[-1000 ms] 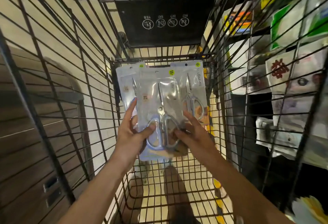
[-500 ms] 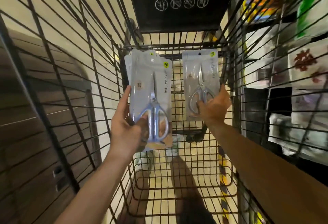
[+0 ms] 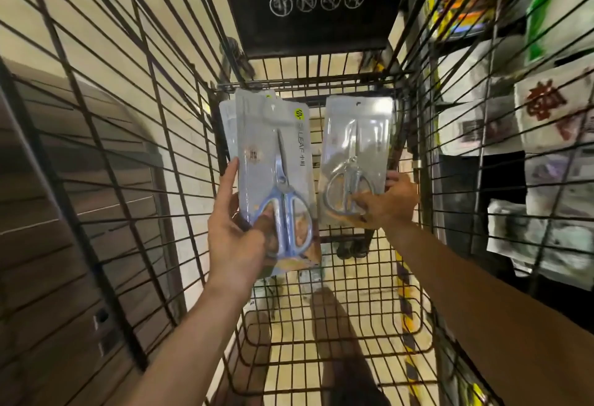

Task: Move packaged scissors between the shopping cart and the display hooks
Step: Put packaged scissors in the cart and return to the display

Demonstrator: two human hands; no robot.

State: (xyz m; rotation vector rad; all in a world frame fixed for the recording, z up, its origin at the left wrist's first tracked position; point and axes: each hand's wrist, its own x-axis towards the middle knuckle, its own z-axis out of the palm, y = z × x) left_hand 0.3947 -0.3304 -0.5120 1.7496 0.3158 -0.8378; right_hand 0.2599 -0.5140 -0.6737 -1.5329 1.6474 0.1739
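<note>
Inside the wire shopping cart (image 3: 350, 335) I hold packaged scissors upright in both hands. My left hand (image 3: 236, 228) grips a stack of packs (image 3: 273, 161) by the lower edge; the front one shows blue-handled scissors, and at least one more pack peeks out behind it. My right hand (image 3: 387, 201) pinches a single pack (image 3: 355, 154) with silver-handled scissors near its bottom. The two bundles are side by side with a narrow gap between them, near the cart's far end.
A black child-seat flap (image 3: 308, 10) with white icons closes the cart's far end. Store shelves with packaged goods (image 3: 520, 122) stand to the right beyond the wire side. A dark ribbed panel (image 3: 64, 212) is on the left. Tiled floor shows through the cart bottom.
One second ago both hands held the packs together in one overlapping bundle. My right hand has pulled one pack away to the right, and my left hand keeps the others.
</note>
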